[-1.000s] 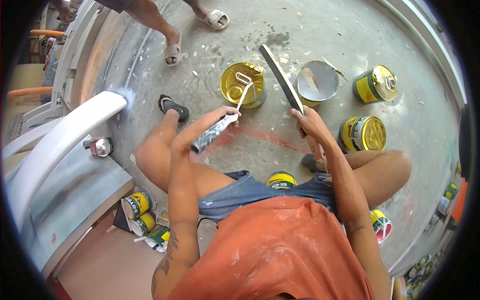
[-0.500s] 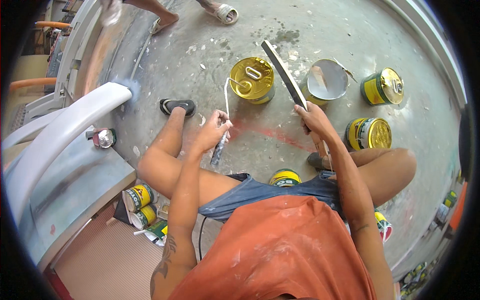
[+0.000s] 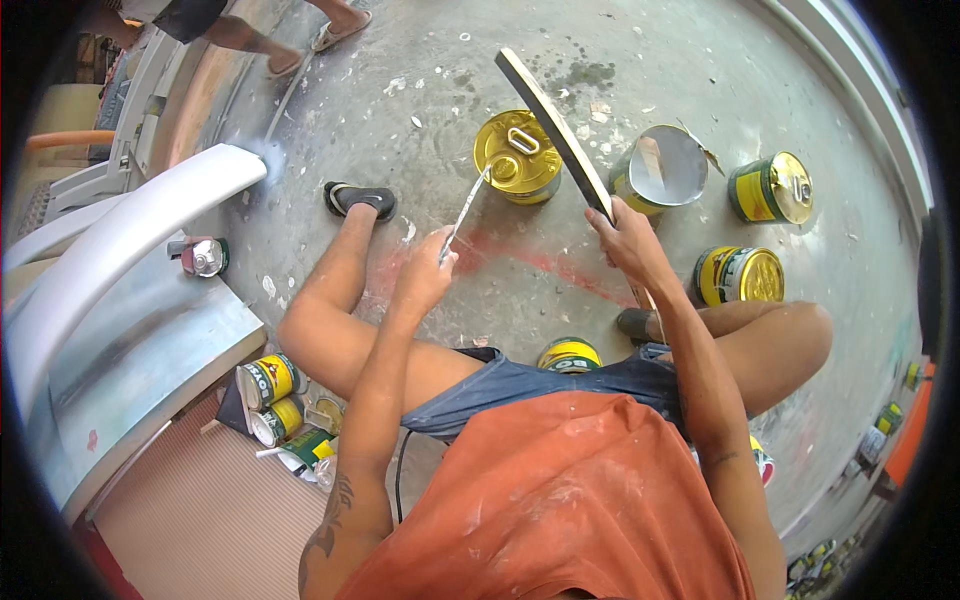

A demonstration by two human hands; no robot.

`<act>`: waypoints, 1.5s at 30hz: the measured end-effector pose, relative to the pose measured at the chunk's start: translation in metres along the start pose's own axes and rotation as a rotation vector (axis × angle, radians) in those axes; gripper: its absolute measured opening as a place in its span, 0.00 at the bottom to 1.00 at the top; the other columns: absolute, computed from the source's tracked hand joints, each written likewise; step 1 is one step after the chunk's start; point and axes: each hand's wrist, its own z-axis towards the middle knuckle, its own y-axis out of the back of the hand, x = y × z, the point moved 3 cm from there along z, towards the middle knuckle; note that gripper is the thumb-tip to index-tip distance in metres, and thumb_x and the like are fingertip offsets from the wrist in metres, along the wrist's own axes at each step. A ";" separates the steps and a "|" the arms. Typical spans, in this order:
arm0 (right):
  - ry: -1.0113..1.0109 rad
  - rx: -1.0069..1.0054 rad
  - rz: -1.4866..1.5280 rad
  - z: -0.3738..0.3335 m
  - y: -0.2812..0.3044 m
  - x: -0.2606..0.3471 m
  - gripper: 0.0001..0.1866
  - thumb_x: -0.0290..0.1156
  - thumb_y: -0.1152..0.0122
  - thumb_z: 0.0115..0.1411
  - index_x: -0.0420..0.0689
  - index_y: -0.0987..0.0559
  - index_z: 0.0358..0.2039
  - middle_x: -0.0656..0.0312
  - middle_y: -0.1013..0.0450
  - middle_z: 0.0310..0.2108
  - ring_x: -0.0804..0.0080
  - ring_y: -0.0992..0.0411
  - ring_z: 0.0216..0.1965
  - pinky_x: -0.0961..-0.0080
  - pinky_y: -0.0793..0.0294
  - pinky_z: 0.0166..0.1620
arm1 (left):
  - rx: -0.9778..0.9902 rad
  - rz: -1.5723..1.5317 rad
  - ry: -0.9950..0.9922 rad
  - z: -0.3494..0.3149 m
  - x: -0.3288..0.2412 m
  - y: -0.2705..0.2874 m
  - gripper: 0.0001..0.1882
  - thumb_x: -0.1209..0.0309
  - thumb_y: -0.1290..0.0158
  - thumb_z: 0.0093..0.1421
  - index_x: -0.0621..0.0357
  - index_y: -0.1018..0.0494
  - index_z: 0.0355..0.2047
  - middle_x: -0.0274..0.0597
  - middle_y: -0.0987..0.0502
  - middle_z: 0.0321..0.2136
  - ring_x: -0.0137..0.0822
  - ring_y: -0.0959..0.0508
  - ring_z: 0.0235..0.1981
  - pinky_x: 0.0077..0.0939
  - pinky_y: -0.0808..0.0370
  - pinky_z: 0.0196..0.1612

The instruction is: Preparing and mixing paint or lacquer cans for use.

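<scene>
My left hand (image 3: 425, 268) is closed around a thin rod (image 3: 466, 217) caked in white paint, whose upper tip is beside the lid of a gold-topped paint can (image 3: 517, 155). Whether the tip touches the lid, I cannot tell. The rod's lower end is hidden by the hand. My right hand (image 3: 630, 238) grips a long wooden slat (image 3: 553, 125), dark on its broad face and pale along one edge. It slants up and left, passing in front of the can's right side. To its right stands an opened can (image 3: 675, 170) with a grey inside and a pale piece in it.
Two more gold-lidded cans (image 3: 772, 188) are at the right, one a yellow can (image 3: 738, 276) near my knee. Another can (image 3: 569, 355) sits between my legs. At left are a white curved piece (image 3: 150, 235), a painted board (image 3: 150, 350) and several cans (image 3: 268, 382). A person's legs (image 3: 255, 45) show at top left.
The rod has tilted to the right, and its dark handle end no longer shows below my left hand. The slat's top has shifted left and up. The other person's legs have moved left.
</scene>
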 end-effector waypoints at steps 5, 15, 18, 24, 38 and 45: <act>0.218 -0.114 0.037 -0.010 -0.005 0.016 0.14 0.37 0.42 0.71 0.38 0.29 0.39 0.65 0.33 0.19 0.78 0.33 0.18 0.75 0.32 0.24 | 0.005 0.045 0.000 -0.004 -0.005 0.001 0.25 0.69 0.45 0.64 0.58 0.29 0.62 0.58 0.24 0.53 0.56 0.25 0.56 0.42 0.31 0.60; 0.195 0.076 -0.427 -0.001 -0.049 -0.023 0.21 0.45 0.43 0.68 0.37 0.31 0.37 0.36 0.25 0.26 0.32 0.25 0.32 0.41 0.29 0.36 | 0.026 0.089 -0.009 -0.002 0.002 -0.008 0.26 0.69 0.45 0.65 0.59 0.31 0.63 0.63 0.24 0.50 0.60 0.24 0.52 0.44 0.29 0.57; 0.275 0.020 -0.459 -0.005 -0.039 -0.005 0.20 0.44 0.42 0.68 0.37 0.31 0.36 0.36 0.25 0.26 0.33 0.25 0.32 0.42 0.30 0.35 | 0.000 0.130 -0.037 -0.003 0.011 -0.010 0.27 0.70 0.45 0.65 0.60 0.32 0.64 0.65 0.25 0.52 0.61 0.24 0.52 0.44 0.28 0.56; 0.557 -0.266 0.102 -0.032 -0.023 0.014 0.11 0.29 0.37 0.66 0.37 0.28 0.42 0.47 0.28 0.20 0.53 0.25 0.20 0.67 0.29 0.25 | 0.043 0.069 -0.006 -0.001 0.000 -0.009 0.26 0.70 0.47 0.66 0.59 0.32 0.64 0.65 0.25 0.51 0.61 0.23 0.50 0.44 0.27 0.55; 0.482 -0.311 0.253 -0.036 -0.019 0.020 0.13 0.34 0.40 0.68 0.37 0.28 0.41 0.43 0.27 0.22 0.45 0.27 0.23 0.60 0.26 0.31 | 0.005 0.111 -0.007 -0.004 0.002 -0.012 0.26 0.67 0.46 0.67 0.57 0.31 0.65 0.68 0.26 0.54 0.63 0.26 0.54 0.44 0.29 0.58; 0.204 -0.037 -0.407 -0.009 -0.039 -0.005 0.17 0.40 0.43 0.69 0.36 0.30 0.37 0.37 0.25 0.26 0.32 0.26 0.31 0.49 0.27 0.35 | -0.035 0.230 -0.088 -0.004 0.030 -0.021 0.26 0.69 0.49 0.68 0.60 0.34 0.65 0.63 0.27 0.54 0.62 0.24 0.52 0.47 0.26 0.53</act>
